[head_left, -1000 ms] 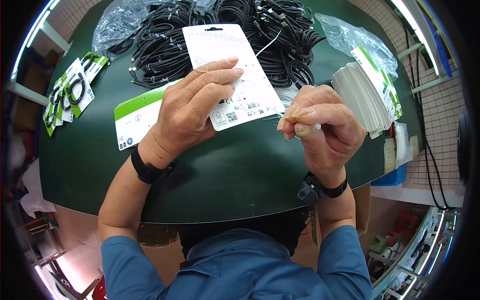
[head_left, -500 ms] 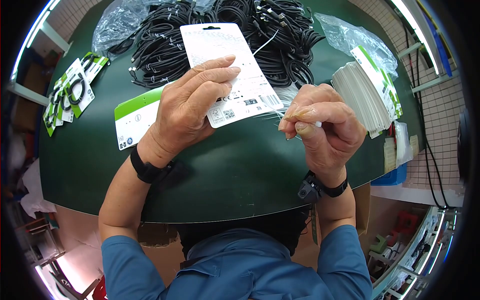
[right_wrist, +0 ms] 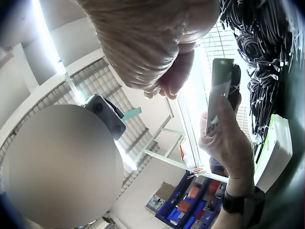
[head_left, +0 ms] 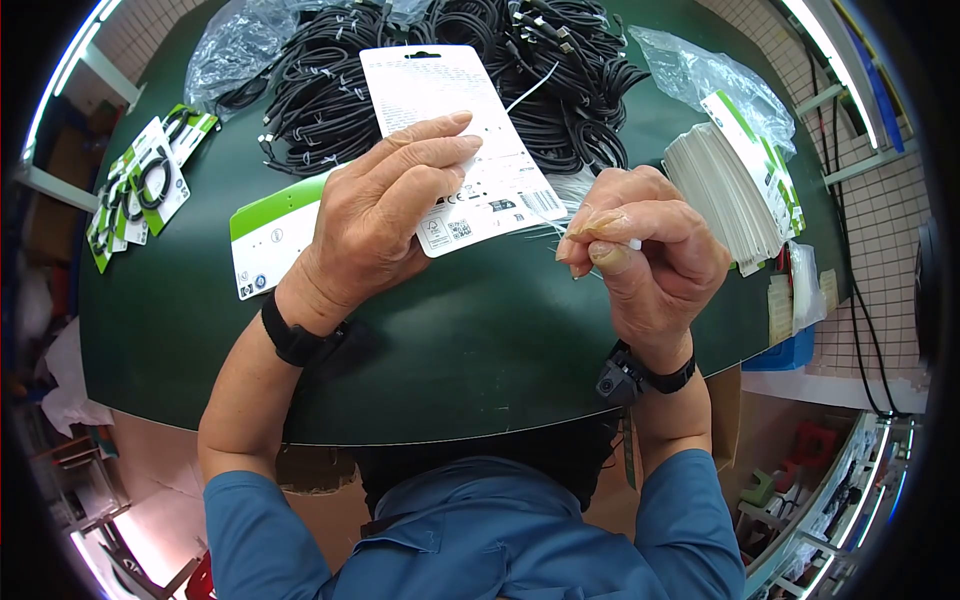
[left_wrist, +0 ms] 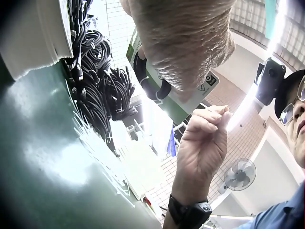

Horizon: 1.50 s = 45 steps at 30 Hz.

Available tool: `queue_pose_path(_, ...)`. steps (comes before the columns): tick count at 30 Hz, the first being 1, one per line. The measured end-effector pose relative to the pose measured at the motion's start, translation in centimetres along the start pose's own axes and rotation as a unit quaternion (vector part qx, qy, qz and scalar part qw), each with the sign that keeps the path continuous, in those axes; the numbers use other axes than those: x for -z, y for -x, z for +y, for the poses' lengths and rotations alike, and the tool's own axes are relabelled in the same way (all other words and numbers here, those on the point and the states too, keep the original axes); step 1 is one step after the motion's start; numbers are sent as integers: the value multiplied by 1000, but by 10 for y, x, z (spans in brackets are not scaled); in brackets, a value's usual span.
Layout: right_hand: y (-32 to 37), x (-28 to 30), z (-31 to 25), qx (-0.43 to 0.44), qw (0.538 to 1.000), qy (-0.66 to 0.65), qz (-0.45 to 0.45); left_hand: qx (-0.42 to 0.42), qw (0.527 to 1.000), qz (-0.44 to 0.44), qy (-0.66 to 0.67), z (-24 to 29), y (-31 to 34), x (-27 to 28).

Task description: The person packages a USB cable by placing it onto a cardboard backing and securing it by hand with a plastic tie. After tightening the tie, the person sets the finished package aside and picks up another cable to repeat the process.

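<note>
My left hand [head_left: 385, 205] grips a white packaging card [head_left: 430, 90], its printed back with a QR code facing up. Under the card, a coiled black cable [left_wrist: 155, 88] lies against the green and white front, seen in the left wrist view. A thin white strip [head_left: 533, 87] sticks out past the card's right edge. Beside the card's lower right corner, my right hand [head_left: 650, 250] pinches a thin white tie between thumb and fingers. The tie's small white end [head_left: 635, 244] pokes out by the thumb, and its other part runs toward the card's corner.
A big heap of bundled black cables [head_left: 330, 90] lies behind the card. Loose white ties [left_wrist: 102, 157] lie in front of it. Stacked cards [head_left: 715, 195] stand at right, more cards [head_left: 270, 240] at left. Carded cables [head_left: 150, 185] lie far left; clear plastic bags [head_left: 240, 50] lie at the back.
The card has shifted slightly left and up with my left hand since the first frame. My right hand stays nearly in place, still pinching the white tie.
</note>
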State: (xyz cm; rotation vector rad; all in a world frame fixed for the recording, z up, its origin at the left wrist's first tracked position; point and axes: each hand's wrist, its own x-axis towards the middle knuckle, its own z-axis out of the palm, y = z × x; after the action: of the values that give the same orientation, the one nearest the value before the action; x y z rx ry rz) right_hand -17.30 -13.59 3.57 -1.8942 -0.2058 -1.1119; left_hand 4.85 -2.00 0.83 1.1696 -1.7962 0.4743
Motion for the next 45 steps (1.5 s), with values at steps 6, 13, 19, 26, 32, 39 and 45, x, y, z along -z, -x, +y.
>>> queue_pose_path(6,-4,-2,6,20,999,32,-21,-6,1000,-1,-4,2,-1,0)
queue_pose_path(13,-6,-3,8,32,990,129,-42,-7,1000,1,8,11,-4,-1)
queue_pose_path(19,-7,3,4,-25,993,108,-47,-15,1000,4,9,24,-7,4)
queue_pose_path(26,-10,14,-6,-122,992,-1,-41,-73,991,-21,-109,51,-24,17)
queue_pose_path(32,-6,11,-8,-157,977,-142,5,-7,996,7,94,51,-19,3)
queue_pose_path(39,-10,3,4,56,986,114,105,333,928,32,165,64,-22,18)
queue_pose_path(45,-5,-13,8,170,929,326,-46,419,825,94,367,48,-20,5)
